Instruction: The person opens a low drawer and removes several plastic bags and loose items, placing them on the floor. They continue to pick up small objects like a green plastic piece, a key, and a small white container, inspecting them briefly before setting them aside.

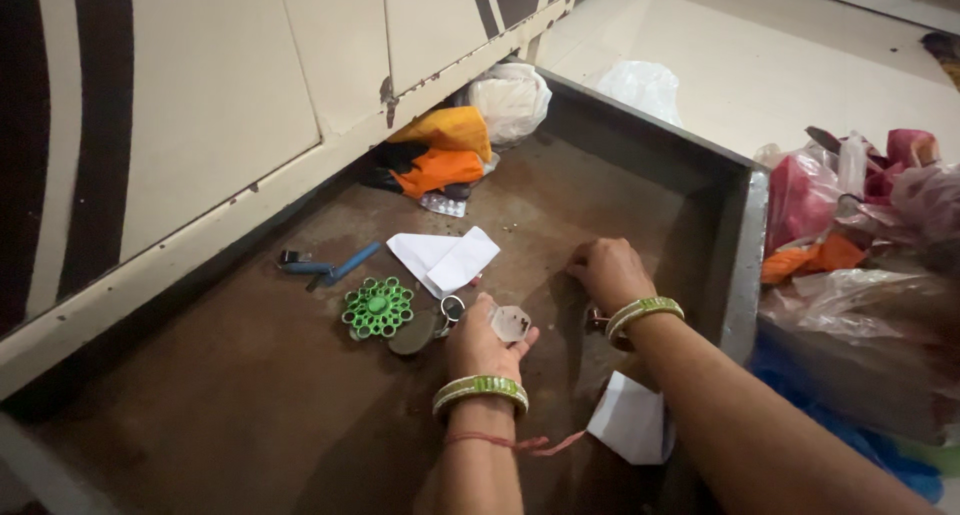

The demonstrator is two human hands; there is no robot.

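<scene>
Head view: at centre frame, inside an open brown drawer (640, 155), the left hand (480, 343) pinches a small translucent plastic piece (510, 323) between its fingertips. Just right of centre, the right hand (610, 270) rests curled, knuckles down on the drawer floor. A green ringed disc (377, 308) lies left of centre, folded white paper (443, 258) above it.

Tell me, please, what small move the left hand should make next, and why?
Probably lift the small translucent white plastic piece clear of the drawer floor: the left hand already pinches it, while the round green plastic ring toy and keys lie close beside.
</scene>
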